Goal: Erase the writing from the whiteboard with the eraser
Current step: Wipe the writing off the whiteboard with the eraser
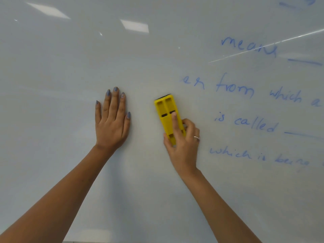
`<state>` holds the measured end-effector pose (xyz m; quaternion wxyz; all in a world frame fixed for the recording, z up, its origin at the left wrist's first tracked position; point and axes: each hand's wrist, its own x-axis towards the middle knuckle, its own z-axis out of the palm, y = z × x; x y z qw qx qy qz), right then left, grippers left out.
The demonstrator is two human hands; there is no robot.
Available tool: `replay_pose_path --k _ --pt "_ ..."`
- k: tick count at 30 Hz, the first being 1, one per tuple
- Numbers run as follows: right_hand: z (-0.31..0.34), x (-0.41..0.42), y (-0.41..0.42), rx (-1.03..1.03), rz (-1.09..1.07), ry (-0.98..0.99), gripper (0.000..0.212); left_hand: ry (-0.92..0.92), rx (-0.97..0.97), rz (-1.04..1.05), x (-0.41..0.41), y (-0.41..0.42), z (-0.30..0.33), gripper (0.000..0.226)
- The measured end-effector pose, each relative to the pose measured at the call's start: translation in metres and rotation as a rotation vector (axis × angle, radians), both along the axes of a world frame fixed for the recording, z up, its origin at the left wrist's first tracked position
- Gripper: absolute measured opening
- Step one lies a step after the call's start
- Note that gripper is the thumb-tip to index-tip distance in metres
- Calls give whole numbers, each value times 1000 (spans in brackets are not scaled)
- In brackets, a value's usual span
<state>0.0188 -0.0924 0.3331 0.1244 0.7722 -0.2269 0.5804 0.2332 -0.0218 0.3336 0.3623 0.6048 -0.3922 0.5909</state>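
Several blue writing lines cut off right; topmost blurred.

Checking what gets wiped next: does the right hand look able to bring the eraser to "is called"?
Probably yes. The right hand holds the eraser just left of "is called", with bare whiteboard between.

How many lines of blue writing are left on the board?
5, all right of the eraser: a scrap at top right, "means", "from which", "is called", "which is being". More may lie off-frame.

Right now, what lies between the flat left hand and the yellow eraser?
Only bare whiteboard separates the left hand from the eraser, as the head view shows.
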Motion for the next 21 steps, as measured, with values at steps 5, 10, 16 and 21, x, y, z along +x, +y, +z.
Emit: replay_pose_path --k 5,10,16,21 --pt "-15 -3 4 -235 -109 246 65 -14 -4 10 2 0 -1 53" --pt "-5 -35 -25 -82 -116 -21 64 -14 3 0 2 0 -1 52" --pt "9 -8 -9 97 -27 -151 69 -11 0 2 3 -1 -2 53" --pt "-4 9 5 -137 -61 141 64 -6 2 -5 3 0 -1 52"
